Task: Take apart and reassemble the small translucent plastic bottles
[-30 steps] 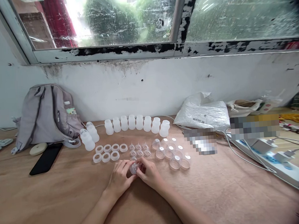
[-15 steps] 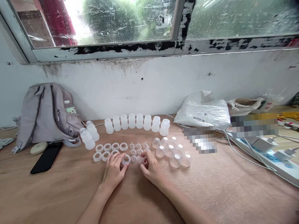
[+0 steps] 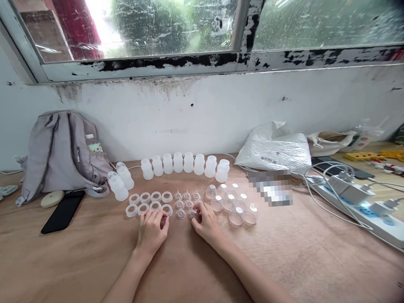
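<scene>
On the wooden table, my left hand [image 3: 152, 230] rests with curled fingers at the near edge of two rows of translucent rings [image 3: 144, 198]; whether it grips anything is hidden. My right hand [image 3: 206, 223] has thumb and fingers closed around a clear nipple-shaped piece [image 3: 193, 213]. Other clear nipple pieces [image 3: 181, 213] stand upright in short rows between the hands. Clear dome caps [image 3: 235, 217] lie to the right of my right hand. Behind, an arc of frosted bottles [image 3: 178, 163] stands upright, and two more bottles [image 3: 118, 187] lean at the left.
A grey backpack [image 3: 60, 153], black phone [image 3: 63, 212] and round cream object [image 3: 52, 198] are at the left. On the right are a silvery plastic package [image 3: 275, 150], a blurred item [image 3: 273, 190], and a white power strip [image 3: 371, 215] with cables. A wall and window stand behind.
My left hand has drawn slightly left, and the ring near its fingertips now sits closer to the other rings. My right hand has shifted slightly right with the clear piece at its fingertips.
</scene>
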The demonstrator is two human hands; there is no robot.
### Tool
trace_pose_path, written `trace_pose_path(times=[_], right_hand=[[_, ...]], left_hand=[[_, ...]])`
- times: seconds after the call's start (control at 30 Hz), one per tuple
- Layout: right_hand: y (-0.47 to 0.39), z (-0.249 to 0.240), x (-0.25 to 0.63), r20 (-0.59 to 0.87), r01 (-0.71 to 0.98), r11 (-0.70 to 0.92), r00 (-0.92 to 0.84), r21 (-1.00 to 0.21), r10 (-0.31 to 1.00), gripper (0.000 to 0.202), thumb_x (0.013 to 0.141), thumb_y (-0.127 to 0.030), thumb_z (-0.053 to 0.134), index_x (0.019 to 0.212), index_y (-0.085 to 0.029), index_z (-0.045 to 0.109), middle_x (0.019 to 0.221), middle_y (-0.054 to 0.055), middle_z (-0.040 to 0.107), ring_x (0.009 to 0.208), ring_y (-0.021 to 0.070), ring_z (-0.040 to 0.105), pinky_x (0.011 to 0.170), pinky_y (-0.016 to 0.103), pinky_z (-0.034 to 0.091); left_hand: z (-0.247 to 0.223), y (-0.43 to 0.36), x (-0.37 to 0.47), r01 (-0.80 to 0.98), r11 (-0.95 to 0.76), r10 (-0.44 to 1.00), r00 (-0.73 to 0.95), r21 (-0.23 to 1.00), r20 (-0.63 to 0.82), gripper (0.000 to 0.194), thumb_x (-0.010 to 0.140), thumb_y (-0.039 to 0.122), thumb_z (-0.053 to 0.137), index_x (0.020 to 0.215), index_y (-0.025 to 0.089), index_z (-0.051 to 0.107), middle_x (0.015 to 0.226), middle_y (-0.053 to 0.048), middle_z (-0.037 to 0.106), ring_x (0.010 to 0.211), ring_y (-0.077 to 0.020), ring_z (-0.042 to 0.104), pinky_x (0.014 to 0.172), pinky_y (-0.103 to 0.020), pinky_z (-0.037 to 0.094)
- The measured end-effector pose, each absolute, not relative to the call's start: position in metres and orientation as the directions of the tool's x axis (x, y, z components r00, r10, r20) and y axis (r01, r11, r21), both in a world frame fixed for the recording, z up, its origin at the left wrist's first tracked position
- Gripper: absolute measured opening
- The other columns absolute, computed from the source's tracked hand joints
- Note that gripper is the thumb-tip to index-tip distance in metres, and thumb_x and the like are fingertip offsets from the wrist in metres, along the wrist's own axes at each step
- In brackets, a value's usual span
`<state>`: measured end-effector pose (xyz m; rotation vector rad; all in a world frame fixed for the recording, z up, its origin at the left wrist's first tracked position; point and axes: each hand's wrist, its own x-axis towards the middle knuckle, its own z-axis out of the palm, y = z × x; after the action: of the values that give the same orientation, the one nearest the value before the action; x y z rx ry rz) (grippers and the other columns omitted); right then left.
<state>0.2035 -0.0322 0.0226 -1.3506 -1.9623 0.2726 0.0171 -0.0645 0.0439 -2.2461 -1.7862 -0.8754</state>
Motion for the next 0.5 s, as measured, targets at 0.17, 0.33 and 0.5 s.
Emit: trace_pose_path(times=[0.17,0.33,0.5], right_hand=[[-0.0309,0.0205,0.2032,0.451,0.73,0.438,-0.199,-0.525,0.87,0.011,0.069,-0.015,0.043,0.079,-0.019,0.045,0.077,0.003,0.049,0.075,0.0179,0.046,0.069,0.03,0.039],[-0.0309,0.0203,0.2033,0.462,0.721,0.453,-0.206,-0.525,0.863,0.009,0.072,-0.016,0.044,0.08,-0.019,0.046,0.079,0.004,0.051,0.075,0.0179,0.047,0.068,0.03,0.04],[-0.0313,0.0213,0.2031,0.464,0.72,0.46,-0.214,-0.52,0.859,0.009,0.073,-0.016,0.044,0.081,-0.019,0.046,0.079,0.004,0.052,0.075,0.018,0.048,0.068,0.03,0.04]], left_hand=[[0.0402,-0.0642,0.0189,0.918,-0.307,0.852,0.148,0.25,0.502,0.013,0.077,0.019,0.046,0.082,0.021,0.058,0.085,-0.003,0.064,0.081,-0.0204,0.053,0.079,-0.036,0.033],[0.0375,-0.0637,0.0182,0.921,-0.293,0.868,0.143,0.256,0.476,0.016,0.077,0.019,0.046,0.086,0.021,0.059,0.089,-0.003,0.064,0.086,-0.0207,0.053,0.08,-0.036,0.033],[0.0371,-0.0633,0.0178,0.932,-0.272,0.869,0.131,0.24,0.477,0.021,0.078,0.019,0.045,0.093,0.022,0.059,0.092,-0.004,0.063,0.087,-0.0215,0.052,0.08,-0.036,0.033]])
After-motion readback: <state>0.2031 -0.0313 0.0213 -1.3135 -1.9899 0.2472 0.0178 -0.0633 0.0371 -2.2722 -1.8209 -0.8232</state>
